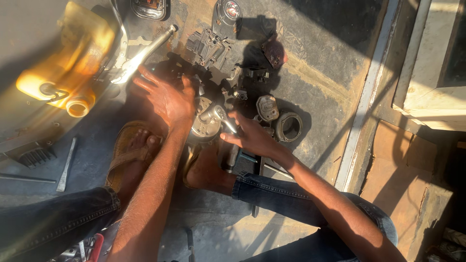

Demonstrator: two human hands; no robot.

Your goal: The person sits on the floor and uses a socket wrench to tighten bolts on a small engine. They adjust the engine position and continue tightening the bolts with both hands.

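Observation:
My left hand (165, 97) lies palm down on a grey metal engine part (206, 121) that rests on the floor between my feet. My right hand (252, 138) holds a shiny metal socket wrench (222, 116) whose head sits on that engine part. Both forearms reach forward from the bottom of the view. My sandalled feet sit under the arms on the dark floor.
A yellow plastic jug (68, 63) lies at upper left beside a bright metal handle (145, 51). Small engine covers (267, 107), a round ring (290, 126) and other metal parts are scattered ahead. A flat chisel (66, 165) lies at left. A pale doorstep edge (364, 97) runs at right.

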